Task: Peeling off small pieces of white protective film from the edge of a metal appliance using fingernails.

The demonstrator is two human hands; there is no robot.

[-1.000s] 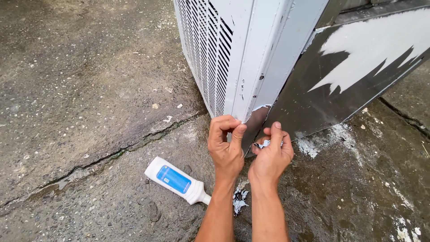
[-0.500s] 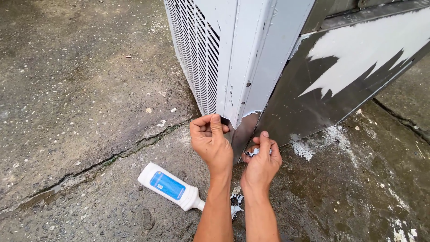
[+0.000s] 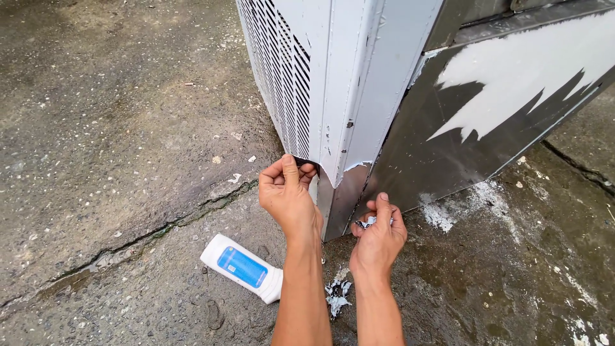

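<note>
With your left hand (image 3: 288,195) pinching the white film (image 3: 323,168) at the cabinet (image 3: 333,83) corner, peel slowly, low along the metal, while your right hand (image 3: 378,234) stays closed on the scraps (image 3: 368,222).

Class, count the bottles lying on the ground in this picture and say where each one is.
1: a white bottle with a blue label lies on the concrete, just left of the left hand. Others may be hidden behind the metal cabinet.
</note>
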